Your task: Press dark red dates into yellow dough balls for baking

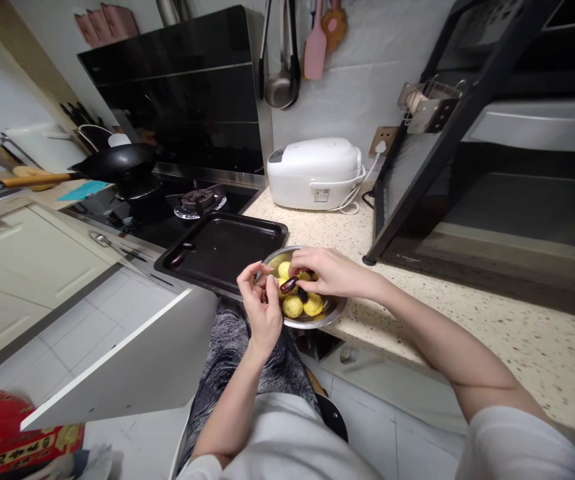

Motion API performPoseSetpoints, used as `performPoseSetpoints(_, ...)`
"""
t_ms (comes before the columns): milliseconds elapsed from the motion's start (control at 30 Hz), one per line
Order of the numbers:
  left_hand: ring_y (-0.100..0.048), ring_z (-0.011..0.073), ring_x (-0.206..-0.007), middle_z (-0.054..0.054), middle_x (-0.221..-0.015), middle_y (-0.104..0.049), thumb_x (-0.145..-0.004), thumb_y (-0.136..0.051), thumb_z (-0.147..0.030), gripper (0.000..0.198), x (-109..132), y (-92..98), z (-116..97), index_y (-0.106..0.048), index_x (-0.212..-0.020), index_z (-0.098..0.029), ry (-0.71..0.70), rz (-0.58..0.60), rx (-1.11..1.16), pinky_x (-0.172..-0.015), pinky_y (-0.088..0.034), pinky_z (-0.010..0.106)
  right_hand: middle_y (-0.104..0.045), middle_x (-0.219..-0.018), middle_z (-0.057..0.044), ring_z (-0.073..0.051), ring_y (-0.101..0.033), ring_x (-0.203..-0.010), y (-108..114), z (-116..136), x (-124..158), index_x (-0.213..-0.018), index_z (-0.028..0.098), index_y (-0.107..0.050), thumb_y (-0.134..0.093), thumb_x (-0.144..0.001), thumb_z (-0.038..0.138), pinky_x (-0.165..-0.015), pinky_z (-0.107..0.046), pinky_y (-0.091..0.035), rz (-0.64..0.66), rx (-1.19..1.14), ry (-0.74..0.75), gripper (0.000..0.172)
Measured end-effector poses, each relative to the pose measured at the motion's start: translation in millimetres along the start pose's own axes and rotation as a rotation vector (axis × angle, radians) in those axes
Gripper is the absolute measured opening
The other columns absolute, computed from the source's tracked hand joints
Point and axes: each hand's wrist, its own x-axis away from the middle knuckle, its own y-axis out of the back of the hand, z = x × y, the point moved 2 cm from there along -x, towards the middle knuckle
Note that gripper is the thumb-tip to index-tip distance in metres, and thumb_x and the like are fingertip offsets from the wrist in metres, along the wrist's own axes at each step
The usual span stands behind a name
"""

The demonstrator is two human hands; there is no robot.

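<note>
My left hand (262,303) and my right hand (324,270) meet over a metal bowl (334,310) at the counter's front edge. Both pinch a small dark purple piece (288,285), perhaps a strip of peel, between their fingertips. Whether the left hand also grips something else behind it is hidden. Inside the bowl lie several round yellow pieces (293,306) and another dark scrap. Left of the bowl sits a black baking tray (227,250) with two dark purple scraps (180,257) in its near left corner.
A white rice cooker (317,173) stands plugged in at the back of the speckled counter (517,333). A black rack with an oven (492,153) fills the right. A gas hob (197,200) and a black pan (117,163) are to the left. An open white cupboard door (132,360) projects below.
</note>
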Motion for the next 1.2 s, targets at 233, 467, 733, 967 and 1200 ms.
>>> performPoseSetpoints(233, -0.068, 0.0145, -0.103, 0.007, -0.115, -0.06, -0.106, -0.057, -0.033, 0.026, 1, -0.1, 2, -0.05, -0.129, -0.025, -0.016, -0.001, 0.002, -0.086, -0.058, 0.024, -0.071, -0.102, -0.007, -0.021, -0.065, -0.093, -8, 0, -2, -0.095, 0.017, -0.072, -0.068, -0.087, 0.008, -0.079, -0.032, -0.046, 0.05, 0.044, -0.024, 0.013)
performPoseSetpoints(467, -0.068, 0.0151, -0.101, 0.008, -0.116, -0.059, -0.105, -0.058, -0.033, 0.025, 2, 0.6, 3, -0.051, -0.128, -0.024, -0.003, 0.003, -0.006, -0.087, -0.059, 0.026, -0.072, -0.094, -0.004, -0.018, -0.065, -0.087, -9, -3, -2, -0.093, 0.017, -0.071, -0.069, -0.087, 0.007, -0.081, -0.031, -0.047, 0.036, -0.044, -0.049, 0.012)
performPoseSetpoints(733, -0.067, 0.0149, -0.103, 0.007, -0.117, -0.059, -0.105, -0.057, -0.031, 0.024, 3, -0.1, 3, -0.051, -0.128, -0.025, 0.012, 0.015, 0.022, -0.09, -0.057, 0.027, -0.076, -0.107, -0.008, -0.023, -0.068, -0.102, -2, -7, -1, -0.101, 0.019, -0.076, -0.067, -0.095, 0.014, -0.092, -0.038, -0.053, 0.001, -0.049, 0.104, 0.012)
performPoseSetpoints(967, -0.067, 0.0126, -0.092, 0.006, -0.113, -0.06, -0.105, -0.059, -0.032, 0.022, 5, 0.4, 4, -0.054, -0.126, -0.025, -0.002, -0.035, 0.057, -0.079, -0.056, 0.022, -0.076, -0.111, -0.009, -0.023, -0.068, -0.106, -3, 0, -5, -0.101, 0.021, -0.077, -0.064, -0.101, 0.023, -0.097, -0.04, -0.055, -0.086, -0.117, 0.323, 0.013)
performPoseSetpoints(1200, -0.055, 0.0057, -0.065, 0.0, -0.095, -0.058, -0.105, -0.059, -0.033, 0.016, -8, -6.3, -16, -0.055, -0.118, -0.023, -0.071, -0.142, 0.169, -0.062, -0.049, 0.018, -0.067, -0.093, -0.004, -0.018, -0.064, -0.086, -25, 10, -5, -0.091, 0.019, -0.068, -0.077, -0.093, 0.034, -0.079, -0.03, -0.05, 0.023, -0.2, 0.131, 0.017)
